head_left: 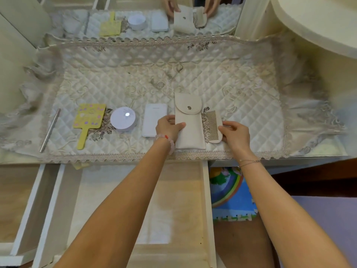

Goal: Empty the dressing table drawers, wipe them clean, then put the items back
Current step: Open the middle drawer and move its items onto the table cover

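Fingers of the left hand pinch the left edge of the cream pouch, the right hand grips the comb just beside it, both lying lengthwise away from the person on the tabletop above the open drawer.

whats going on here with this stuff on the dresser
A person is handling items laid on the quilted cover. The left hand pinches a cream pouch; the right hand holds a comb beside it. A yellow hand mirror, round white box, white slab and silver pen lie to their left. The drawer below stands open.
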The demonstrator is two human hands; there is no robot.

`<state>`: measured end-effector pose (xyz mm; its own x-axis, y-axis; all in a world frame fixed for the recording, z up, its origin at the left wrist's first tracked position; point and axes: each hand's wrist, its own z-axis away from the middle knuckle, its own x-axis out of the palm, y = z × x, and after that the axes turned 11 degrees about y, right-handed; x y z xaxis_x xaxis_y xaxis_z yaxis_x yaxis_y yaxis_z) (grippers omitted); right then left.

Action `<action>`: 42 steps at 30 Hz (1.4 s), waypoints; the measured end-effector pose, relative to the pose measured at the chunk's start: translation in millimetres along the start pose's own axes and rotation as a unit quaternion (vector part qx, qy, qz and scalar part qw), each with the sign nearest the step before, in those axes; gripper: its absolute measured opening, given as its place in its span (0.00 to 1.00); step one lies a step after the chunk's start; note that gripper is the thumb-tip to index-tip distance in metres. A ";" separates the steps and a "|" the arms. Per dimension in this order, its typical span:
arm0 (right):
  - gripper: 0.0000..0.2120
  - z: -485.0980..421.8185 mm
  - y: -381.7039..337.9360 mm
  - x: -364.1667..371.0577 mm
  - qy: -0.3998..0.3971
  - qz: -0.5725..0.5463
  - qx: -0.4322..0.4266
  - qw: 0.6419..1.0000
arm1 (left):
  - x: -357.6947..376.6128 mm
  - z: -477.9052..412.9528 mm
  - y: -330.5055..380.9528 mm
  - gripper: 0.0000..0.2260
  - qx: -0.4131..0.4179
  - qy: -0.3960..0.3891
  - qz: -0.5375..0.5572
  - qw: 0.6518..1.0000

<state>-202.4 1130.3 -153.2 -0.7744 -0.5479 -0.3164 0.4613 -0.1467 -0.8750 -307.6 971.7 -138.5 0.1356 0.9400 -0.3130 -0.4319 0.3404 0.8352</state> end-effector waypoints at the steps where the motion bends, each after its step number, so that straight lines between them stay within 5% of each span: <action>1: 0.09 1.7 1.0 1.0 0.008 0.005 -0.005 1.000 | 1.2 2.2 0.7 0.12 0.012 0.000 -0.012 1.000; 17: 0.23 51.3 7.4 -21.9 0.005 0.165 -0.192 0.967 | -38.9 36.8 -7.9 0.20 0.170 -0.031 -0.104 0.980; 25: 0.28 107.2 18.0 -32.7 -0.030 0.242 -0.340 0.908 | -116.8 81.8 -39.5 0.22 0.386 0.027 -0.296 0.873; 30: 0.27 156.4 37.5 -30.0 -0.055 0.283 -0.401 0.869 | -167.5 111.4 -79.7 0.24 0.431 0.072 -0.409 0.801; 42: 0.28 255.5 79.2 -14.3 -0.050 0.348 -0.404 0.845 | -248.8 140.9 -122.5 0.25 0.458 0.060 -0.444 0.768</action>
<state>-44.2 916.1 -124.3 -0.3790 -0.3429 -0.8595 0.3125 0.8268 -0.4676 -162.7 699.2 -99.2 -0.0931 0.3389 -0.9362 0.5987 0.7704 0.2193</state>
